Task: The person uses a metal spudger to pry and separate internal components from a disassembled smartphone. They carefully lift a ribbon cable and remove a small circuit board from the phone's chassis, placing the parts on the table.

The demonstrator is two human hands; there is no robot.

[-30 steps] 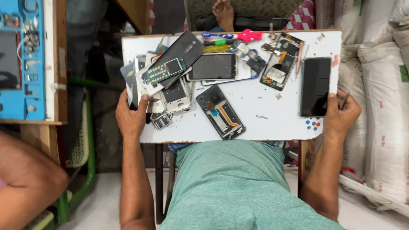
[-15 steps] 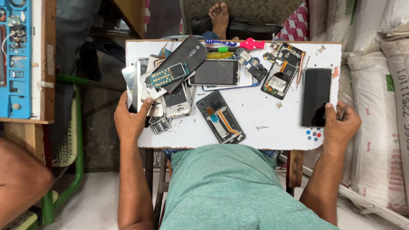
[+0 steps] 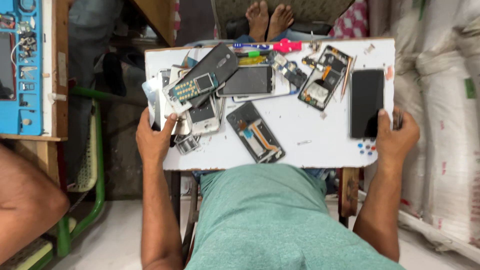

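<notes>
Board (image 3: 310,145) looks stiff and light, best gripped at both side edges; left hand (image 3: 155,140) and right hand (image 3: 397,137) clamp those edges, fingers curled under.

Single head-worn view, straight down and fairly near over the white table (image 3: 310,145), perhaps slightly tilted.

Pale, smooth floor (image 3: 115,240) below, evenly lit. Small white-topped table (image 3: 330,145) on dark legs at centre. Stack of white woven sacks (image 3: 440,125) along the right side. Green metal-framed chair (image 3: 92,165) to the left, just beside a wooden workbench (image 3: 50,145) carrying a bright blue repair mat (image 3: 20,70). Brown wooden panel (image 3: 155,15) at the top, near a red-and-white checked cloth (image 3: 352,22). Soft daylight throughout, no hard shadows.
</notes>
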